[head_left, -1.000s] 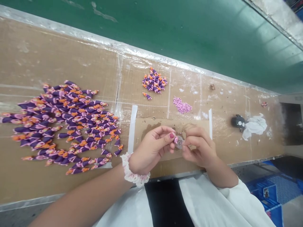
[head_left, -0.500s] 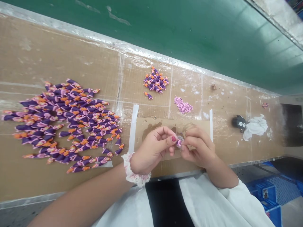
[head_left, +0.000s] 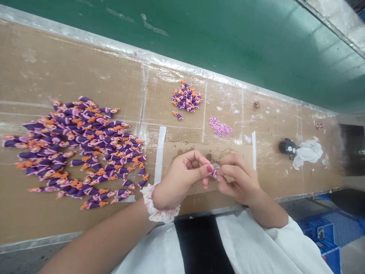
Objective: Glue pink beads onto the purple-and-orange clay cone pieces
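My left hand [head_left: 182, 179] and my right hand [head_left: 238, 179] meet over a taped cardboard pad [head_left: 188, 150] near the bench's front edge. Between their pinched fingertips is a tiny purple and pink piece [head_left: 214, 172], with a small clear part just above it. Which hand carries which part is hard to make out. A white scrunchie [head_left: 155, 207] is on my left wrist. A wide heap of purple, pink and orange pieces [head_left: 76, 148] lies to the left of my hands.
A smaller cluster of the same purple pieces [head_left: 186, 98] and a patch of tiny pink bits [head_left: 219, 127] lie farther back. A black round figure [head_left: 288, 146] and a crumpled white cloth [head_left: 308, 152] sit at right. A green belt [head_left: 228, 42] runs behind the bench. Blue crates [head_left: 325, 232] stand below right.
Both hands stay pinched together over the pad. The left fingers have closed in a little tighter on the small piece. The view has shifted slightly.
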`<state>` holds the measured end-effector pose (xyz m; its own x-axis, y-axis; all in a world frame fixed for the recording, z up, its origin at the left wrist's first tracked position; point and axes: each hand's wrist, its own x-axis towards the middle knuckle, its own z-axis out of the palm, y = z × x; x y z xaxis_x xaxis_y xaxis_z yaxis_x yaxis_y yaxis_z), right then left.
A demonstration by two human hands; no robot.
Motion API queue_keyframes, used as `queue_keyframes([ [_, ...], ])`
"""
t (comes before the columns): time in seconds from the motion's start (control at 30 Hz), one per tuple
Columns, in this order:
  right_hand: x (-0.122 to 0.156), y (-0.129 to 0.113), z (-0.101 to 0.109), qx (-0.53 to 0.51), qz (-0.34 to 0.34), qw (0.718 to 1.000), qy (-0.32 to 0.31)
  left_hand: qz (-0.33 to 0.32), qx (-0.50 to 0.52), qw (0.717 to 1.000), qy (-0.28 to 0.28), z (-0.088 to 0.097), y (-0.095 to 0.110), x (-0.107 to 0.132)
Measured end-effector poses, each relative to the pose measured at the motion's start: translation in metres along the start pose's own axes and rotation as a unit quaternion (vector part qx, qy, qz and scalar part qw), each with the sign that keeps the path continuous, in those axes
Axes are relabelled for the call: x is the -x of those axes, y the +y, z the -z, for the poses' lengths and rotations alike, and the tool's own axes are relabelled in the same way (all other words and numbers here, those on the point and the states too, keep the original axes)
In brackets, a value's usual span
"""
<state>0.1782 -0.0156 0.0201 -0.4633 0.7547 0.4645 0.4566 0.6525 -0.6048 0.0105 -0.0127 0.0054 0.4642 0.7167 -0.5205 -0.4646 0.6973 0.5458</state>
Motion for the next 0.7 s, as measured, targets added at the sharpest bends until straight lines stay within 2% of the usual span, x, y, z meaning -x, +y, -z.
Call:
queue_keyframes([
  [0.37,0.000,-0.002,-0.002,0.042,-0.008,0.999,-0.007,-0.012,-0.044,0.999,0.007,0.004,0.000,-0.006],
  [0.5,0.000,-0.003,-0.002,0.035,-0.013,0.999,0.020,-0.009,-0.046,0.999,-0.004,0.004,-0.002,-0.004],
  [0.6,0.002,0.001,0.002,0.019,-0.035,0.998,0.044,-0.041,-0.109,0.993,0.037,0.007,0.004,0.001],
  [0.7,0.005,0.007,0.006,0.003,-0.064,0.995,0.074,-0.103,-0.214,0.967,0.097,0.013,0.023,-0.003],
])
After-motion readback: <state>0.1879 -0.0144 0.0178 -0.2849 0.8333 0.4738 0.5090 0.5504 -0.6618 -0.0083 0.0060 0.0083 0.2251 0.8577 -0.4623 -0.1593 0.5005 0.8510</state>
